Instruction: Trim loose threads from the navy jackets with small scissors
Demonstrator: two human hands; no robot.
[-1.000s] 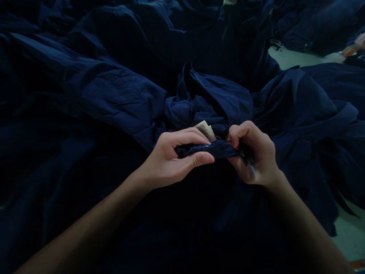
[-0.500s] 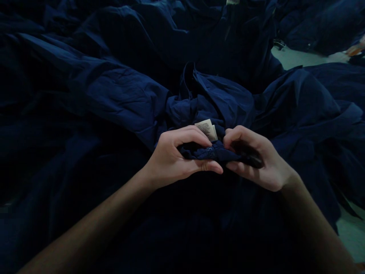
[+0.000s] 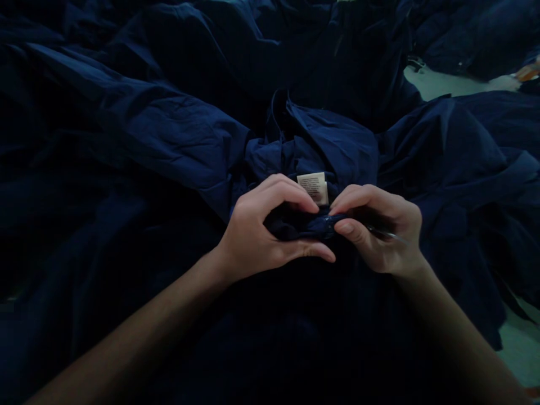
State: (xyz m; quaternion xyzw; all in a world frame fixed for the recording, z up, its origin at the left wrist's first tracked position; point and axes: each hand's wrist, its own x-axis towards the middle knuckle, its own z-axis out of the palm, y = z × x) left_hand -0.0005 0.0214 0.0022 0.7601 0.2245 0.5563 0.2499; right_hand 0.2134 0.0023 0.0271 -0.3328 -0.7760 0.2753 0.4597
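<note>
A dark navy garment [image 3: 337, 140] lies bunched in front of me. My left hand [image 3: 253, 236] curls round a gathered, seamed part of it, with the fingers above and the thumb stretched out below. At the right end of this gathered part, my right hand [image 3: 392, 219] pinches the cloth between thumb and fingertips. A thin, shiny, dark-edged object [image 3: 386, 233] shows inside my right palm; its kind cannot be made out. Just behind the fingertips, a white care label [image 3: 313, 188] with small print stands up from the cloth.
More navy cloth [image 3: 177, 124] spreads in folds to the left, back and right. Pale surface [image 3: 447, 84] shows at the back right, and again at the lower right. At the right edge a blurred orange-brown shape [image 3: 527, 72] cannot be made out.
My right thumb and fingertips have closed on the cloth. The left hand has shifted slightly right, and the label now stands straighter and further right. The shiny object in my right palm shows more clearly.
</note>
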